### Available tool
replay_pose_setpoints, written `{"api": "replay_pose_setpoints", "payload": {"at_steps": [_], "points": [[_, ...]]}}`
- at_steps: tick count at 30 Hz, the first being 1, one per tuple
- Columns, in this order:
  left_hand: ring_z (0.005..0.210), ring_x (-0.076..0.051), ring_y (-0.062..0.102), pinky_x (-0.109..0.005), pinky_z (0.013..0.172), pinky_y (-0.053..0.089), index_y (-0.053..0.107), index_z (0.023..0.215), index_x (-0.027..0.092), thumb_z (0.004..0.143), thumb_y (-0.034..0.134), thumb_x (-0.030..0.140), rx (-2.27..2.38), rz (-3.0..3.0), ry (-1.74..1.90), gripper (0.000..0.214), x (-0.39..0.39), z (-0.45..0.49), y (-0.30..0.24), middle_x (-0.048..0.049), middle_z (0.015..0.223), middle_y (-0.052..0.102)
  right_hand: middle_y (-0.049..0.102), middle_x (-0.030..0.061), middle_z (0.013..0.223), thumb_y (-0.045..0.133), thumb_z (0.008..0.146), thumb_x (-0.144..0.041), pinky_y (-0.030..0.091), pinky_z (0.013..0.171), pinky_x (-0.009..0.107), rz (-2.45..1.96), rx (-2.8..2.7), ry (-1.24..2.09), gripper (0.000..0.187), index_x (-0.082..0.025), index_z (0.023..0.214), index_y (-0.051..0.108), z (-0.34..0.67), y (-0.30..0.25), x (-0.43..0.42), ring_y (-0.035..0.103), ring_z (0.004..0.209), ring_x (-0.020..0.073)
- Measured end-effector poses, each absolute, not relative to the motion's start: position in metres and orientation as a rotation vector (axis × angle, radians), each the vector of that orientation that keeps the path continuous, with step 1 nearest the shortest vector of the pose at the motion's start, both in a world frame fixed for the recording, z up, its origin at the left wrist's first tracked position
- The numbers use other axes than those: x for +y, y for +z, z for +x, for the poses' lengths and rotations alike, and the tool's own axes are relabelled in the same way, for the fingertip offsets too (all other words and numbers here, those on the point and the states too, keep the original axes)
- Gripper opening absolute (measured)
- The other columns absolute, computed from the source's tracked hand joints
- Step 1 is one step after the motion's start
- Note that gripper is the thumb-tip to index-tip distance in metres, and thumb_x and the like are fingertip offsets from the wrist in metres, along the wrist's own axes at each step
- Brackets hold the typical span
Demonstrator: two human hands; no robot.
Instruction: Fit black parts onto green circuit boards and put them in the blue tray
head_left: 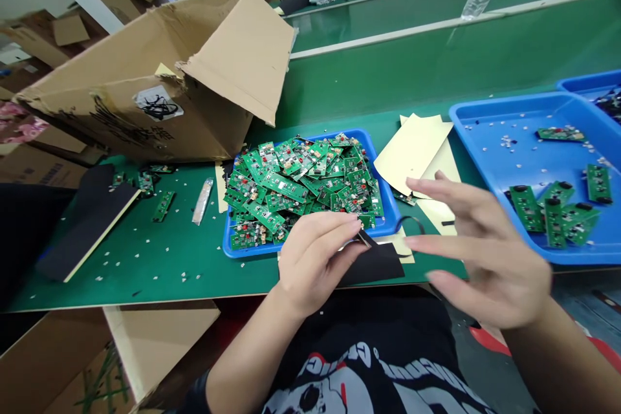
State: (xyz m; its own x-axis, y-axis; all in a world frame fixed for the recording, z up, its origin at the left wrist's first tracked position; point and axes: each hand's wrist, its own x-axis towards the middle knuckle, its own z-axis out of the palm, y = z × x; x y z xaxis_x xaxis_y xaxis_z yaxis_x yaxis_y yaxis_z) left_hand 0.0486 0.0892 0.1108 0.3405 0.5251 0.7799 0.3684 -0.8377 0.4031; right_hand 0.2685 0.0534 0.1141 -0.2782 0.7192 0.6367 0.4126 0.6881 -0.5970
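My left hand [315, 259] is closed in a pinch in front of the blue tray. Its fingers hold a small circuit board [363, 233], mostly hidden, with a black edge or strip sticking out. To the right, my right hand [485, 249] is raised with the fingers spread. A thin curled black strip [412, 220] lies or hangs near its fingertips; whether it touches them I cannot tell. Beneath my hands a black sheet [373, 266] rests at the table's front edge. Green circuit boards [291, 174] are heaped in the blue tray [371, 142] just beyond.
Cream paper sheets [412, 149] lie right of the heap. Another blue tray [495, 149] holds several boards at the right. A large open cardboard box [204, 123] stands back left. Left on the green table [160, 259] are a loose board [163, 206] and black padding [87, 220].
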Motion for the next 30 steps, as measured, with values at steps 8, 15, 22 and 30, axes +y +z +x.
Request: {"api": "replay_pose_setpoints", "payload": {"at_steps": [8,15,22,30], "points": [[0.098,-0.016,0.068,-0.030,0.085,0.060,0.063,0.100,0.010,0.083,0.069,0.011,0.727,2.603,1.510,0.018,0.084,0.050,0.116,-0.0093,0.098,0.073,0.070,0.0020,0.109,0.056,0.092,-0.025,0.036,0.110,0.052,-1.025,-1.814,0.612,0.021,-0.030,0.110,0.067,0.256,0.130,0.055,0.061,0.112,0.0237],[0.090,-0.017,0.071,-0.031,0.076,0.063,0.064,0.101,0.014,0.082,0.070,0.013,0.776,2.677,1.593,0.021,0.086,0.049,0.110,-0.0081,0.096,0.074,0.072,0.0006,0.084,0.055,0.092,-0.024,0.044,0.101,0.048,-1.205,-1.902,0.739,0.012,-0.024,0.084,0.064,0.242,0.132,0.055,0.067,0.077,0.0179],[0.090,-0.018,0.071,-0.031,0.076,0.063,0.064,0.105,0.013,0.079,0.073,0.011,0.760,2.642,1.658,0.027,0.088,0.050,0.106,-0.0082,0.096,0.073,0.062,-0.0009,0.065,0.054,0.089,-0.028,0.044,0.047,0.023,-1.270,-1.751,1.140,0.020,-0.022,0.073,0.062,0.246,0.140,0.059,0.057,0.059,0.0133],[0.097,-0.019,0.070,-0.029,0.081,0.062,0.064,0.103,0.009,0.079,0.073,0.010,0.654,2.627,1.592,0.026,0.089,0.045,0.101,-0.0105,0.099,0.072,0.059,-0.0015,0.061,0.054,0.082,-0.029,0.041,0.047,0.021,-1.277,-1.748,1.351,0.019,-0.020,0.066,0.060,0.247,0.138,0.073,0.053,0.054,0.0116]]}}
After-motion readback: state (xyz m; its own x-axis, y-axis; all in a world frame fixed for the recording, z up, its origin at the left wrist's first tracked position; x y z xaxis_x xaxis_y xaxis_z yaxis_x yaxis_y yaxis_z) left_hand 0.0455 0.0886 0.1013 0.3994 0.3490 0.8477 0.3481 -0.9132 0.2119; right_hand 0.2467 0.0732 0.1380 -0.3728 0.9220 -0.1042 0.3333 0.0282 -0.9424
